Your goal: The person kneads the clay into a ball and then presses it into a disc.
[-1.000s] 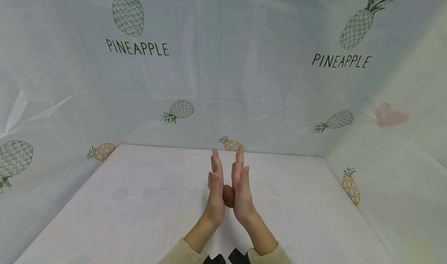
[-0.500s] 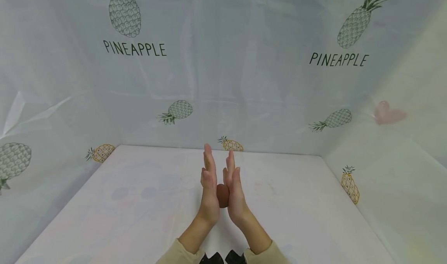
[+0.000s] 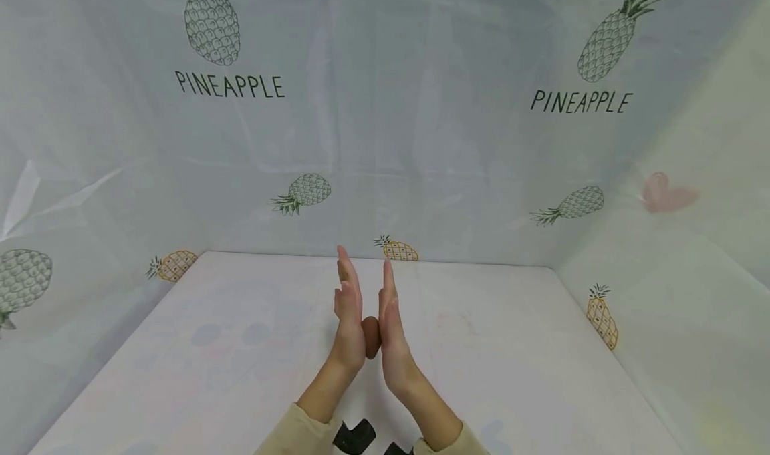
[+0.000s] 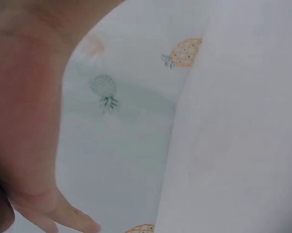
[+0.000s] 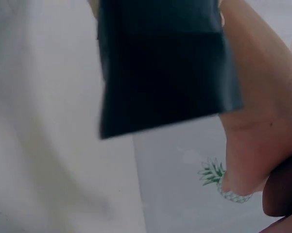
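Observation:
Between my two palms sits a smooth brown oval lump (image 3: 371, 337) that looks like clay, upright and egg-shaped in the head view. My left hand (image 3: 349, 328) presses it from the left and my right hand (image 3: 394, 348) from the right. Fingers on both hands are straight and point away from me, with the left fingertips reaching a little farther. In the left wrist view the right hand (image 4: 26, 111) fills the left side, and part of the lump (image 4: 0, 213) shows below. The right wrist view has the lump (image 5: 284, 189) at its lower right, beside the left hand (image 5: 252, 150).
A white table (image 3: 511, 355) lies under the hands. Around it hangs a pale sheet (image 3: 421, 121) printed with pineapples. Black mounts (image 3: 355, 436) sit at the wrists, and one mount (image 5: 165, 73) covers much of the right wrist view.
Both hands and the lump have shifted left in the head view. The left hand has slid forward and the right hand back, palms still against the lump.

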A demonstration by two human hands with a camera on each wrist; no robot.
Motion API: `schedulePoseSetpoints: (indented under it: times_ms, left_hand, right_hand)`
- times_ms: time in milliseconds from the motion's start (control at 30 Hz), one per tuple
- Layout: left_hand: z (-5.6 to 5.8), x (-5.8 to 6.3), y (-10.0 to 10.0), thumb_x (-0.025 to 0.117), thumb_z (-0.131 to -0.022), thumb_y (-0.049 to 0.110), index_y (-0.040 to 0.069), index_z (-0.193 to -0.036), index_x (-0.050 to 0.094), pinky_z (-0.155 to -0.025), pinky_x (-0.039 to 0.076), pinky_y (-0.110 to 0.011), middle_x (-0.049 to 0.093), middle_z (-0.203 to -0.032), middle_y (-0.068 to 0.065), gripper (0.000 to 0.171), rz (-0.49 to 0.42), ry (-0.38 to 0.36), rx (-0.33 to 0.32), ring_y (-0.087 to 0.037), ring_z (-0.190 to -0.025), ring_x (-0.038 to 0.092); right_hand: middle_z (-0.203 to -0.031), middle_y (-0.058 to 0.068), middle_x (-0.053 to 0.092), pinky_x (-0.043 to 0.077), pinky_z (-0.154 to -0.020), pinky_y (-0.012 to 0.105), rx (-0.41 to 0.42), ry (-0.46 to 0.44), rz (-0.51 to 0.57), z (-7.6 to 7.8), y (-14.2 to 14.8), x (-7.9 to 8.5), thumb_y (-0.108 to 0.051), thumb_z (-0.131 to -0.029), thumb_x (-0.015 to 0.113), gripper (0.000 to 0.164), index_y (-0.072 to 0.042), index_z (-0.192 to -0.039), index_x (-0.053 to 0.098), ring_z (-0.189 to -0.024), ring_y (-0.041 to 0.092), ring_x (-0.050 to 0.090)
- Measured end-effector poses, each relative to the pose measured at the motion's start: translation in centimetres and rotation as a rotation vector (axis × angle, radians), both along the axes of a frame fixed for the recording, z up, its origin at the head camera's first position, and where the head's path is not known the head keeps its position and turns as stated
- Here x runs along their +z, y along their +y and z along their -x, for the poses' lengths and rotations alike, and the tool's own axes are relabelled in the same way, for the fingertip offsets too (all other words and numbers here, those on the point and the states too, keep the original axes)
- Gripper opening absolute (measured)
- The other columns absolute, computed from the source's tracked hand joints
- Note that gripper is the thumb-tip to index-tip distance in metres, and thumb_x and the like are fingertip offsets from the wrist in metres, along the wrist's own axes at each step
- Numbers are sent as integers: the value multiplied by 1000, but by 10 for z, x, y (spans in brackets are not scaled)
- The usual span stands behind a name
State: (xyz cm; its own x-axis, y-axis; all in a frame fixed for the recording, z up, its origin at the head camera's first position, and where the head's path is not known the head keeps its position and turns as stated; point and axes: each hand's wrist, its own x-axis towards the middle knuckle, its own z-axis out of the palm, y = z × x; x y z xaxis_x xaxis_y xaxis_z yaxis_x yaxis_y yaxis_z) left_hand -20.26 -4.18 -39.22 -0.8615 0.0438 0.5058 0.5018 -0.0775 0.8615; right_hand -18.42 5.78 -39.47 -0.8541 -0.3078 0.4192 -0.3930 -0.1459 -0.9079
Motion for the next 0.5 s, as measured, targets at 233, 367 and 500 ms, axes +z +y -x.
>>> schedulePoseSetpoints:
  times_ms: [233, 367, 500]
  left_hand:
    - [-5, -7, 11, 6, -109, 56, 37, -168, -17, -120, -25, -60, -22, -175, 9, 66, 39, -61, -35, -18, -161, -23]
    - [-9, -6, 16, 4, -110, 56, 36, -168, -17, -121, -23, -61, -21, -175, 10, 64, 46, -49, -49, -19, -162, -21]
    - [-12, -5, 18, 3, -110, 58, 34, -168, -17, -120, -23, -63, -21, -175, 8, 66, 29, -27, -69, -20, -162, -22]
  right_hand:
    - [-175, -16, -16, -11, -124, 68, -68, 4, 28, 1, 7, 6, -55, -111, 2, 58, -47, -168, -6, -163, 27, -16]
    - [-175, -17, -16, -10, -125, 69, -95, -10, 36, 3, 11, 7, -55, -111, 3, 60, -44, -169, -7, -163, 36, -14]
    - [-175, -18, -17, -10, -124, 70, -106, -16, 50, 6, 12, 8, -54, -112, 2, 59, -44, -169, -7, -162, 39, -14]
